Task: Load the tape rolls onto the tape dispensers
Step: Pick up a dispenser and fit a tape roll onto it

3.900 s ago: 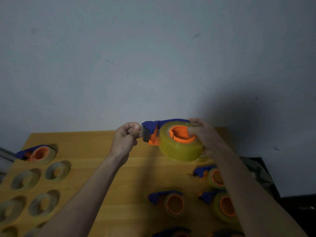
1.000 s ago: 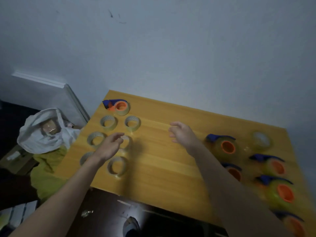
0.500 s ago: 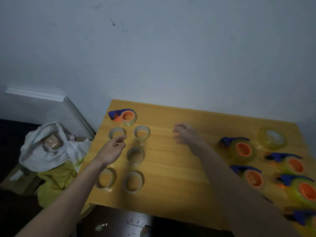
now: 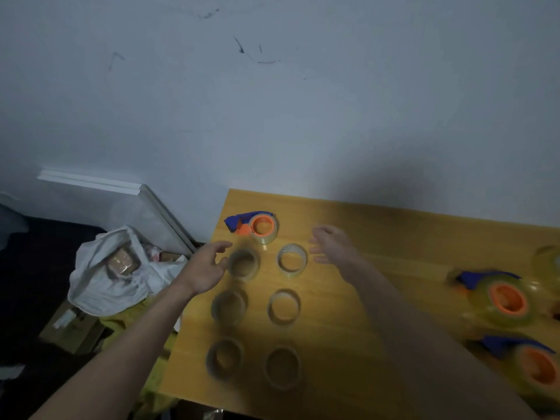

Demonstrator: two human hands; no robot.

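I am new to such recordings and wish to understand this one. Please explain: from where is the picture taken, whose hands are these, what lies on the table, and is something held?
There is no machine here. A person wears one camera on the head, and it looks forward and down, so you see that person's own two arms. The left hand and the right hand hang open above a yellow table and hold nothing. Six loose tape rolls lie flat in two columns between the hands. Behind them lies a blue and orange dispenser with a roll on it. More loaded dispensers lie at the right edge, blurred. On the floor to the left is a white bag.
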